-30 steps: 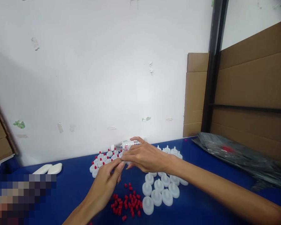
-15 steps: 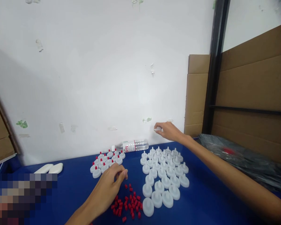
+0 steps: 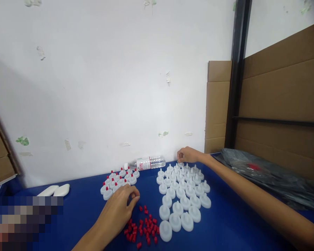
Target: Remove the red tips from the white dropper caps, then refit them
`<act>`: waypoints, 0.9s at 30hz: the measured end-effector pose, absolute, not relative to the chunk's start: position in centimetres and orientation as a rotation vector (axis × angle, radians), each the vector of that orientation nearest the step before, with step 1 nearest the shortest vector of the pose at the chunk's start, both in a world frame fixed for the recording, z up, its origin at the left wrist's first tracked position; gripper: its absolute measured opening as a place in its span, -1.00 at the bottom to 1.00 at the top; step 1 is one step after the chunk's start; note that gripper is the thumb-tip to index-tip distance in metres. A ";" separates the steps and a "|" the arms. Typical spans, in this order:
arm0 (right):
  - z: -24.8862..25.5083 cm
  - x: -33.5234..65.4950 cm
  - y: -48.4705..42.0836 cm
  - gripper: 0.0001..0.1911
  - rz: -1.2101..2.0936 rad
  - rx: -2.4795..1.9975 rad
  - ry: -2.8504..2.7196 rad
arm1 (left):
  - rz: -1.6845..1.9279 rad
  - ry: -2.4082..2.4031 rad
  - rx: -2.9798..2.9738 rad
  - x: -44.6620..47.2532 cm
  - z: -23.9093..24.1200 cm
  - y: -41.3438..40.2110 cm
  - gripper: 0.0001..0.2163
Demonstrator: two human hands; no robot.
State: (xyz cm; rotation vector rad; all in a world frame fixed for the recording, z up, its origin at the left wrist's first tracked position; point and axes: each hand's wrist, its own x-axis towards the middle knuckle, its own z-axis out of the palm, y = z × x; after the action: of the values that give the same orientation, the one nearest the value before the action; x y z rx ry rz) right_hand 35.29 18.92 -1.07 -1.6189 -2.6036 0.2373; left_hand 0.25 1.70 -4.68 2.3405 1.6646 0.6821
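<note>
My right hand point(image 3: 188, 154) reaches to the back of a group of white nozzle caps point(image 3: 185, 202), which stand with their spouts up. Its fingers are closed on one white nozzle cap point(image 3: 180, 164), mostly covered by them, at the far edge of the group. My left hand point(image 3: 122, 203) hovers with curled fingers over the table, just left of a scatter of small red tip caps point(image 3: 148, 228). Whatever its fingers may hold is hidden. Behind it stand several white nozzle caps with red tips point(image 3: 107, 194), partly covered by the hand.
A clear water bottle point(image 3: 146, 163) lies along the white wall on the blue table point(image 3: 81, 209). Two white rounded objects point(image 3: 61, 190) lie at the left. Grey plastic bags point(image 3: 261, 177) are heaped at the right, near cardboard point(image 3: 282, 94) and a dark metal post point(image 3: 237, 76).
My right hand has come down from in front of the wall to the back of the white group, with the nozzle cap in its fingers. My left hand has barely shifted.
</note>
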 end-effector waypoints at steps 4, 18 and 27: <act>-0.9 35.2 18.6 -0.67 0.323 -1.617 -2.608 | 0.630 1.681 2.375 0.5 -4.5 1.4 -0.79; 0.2 34.7 17.4 -0.68 0.230 -1.628 -2.529 | 0.543 2.111 2.506 -0.7 -3.7 2.0 -0.60; 1.4 33.7 16.3 -0.68 0.026 -1.568 -2.484 | 0.337 2.201 2.642 -1.8 -4.5 3.0 -0.65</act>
State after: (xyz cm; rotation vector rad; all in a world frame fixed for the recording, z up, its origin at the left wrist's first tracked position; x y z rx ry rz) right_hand 33.72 16.35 1.44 -1.5680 -2.4837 0.0262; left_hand -1.79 3.02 -4.49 2.6420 2.2010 0.3371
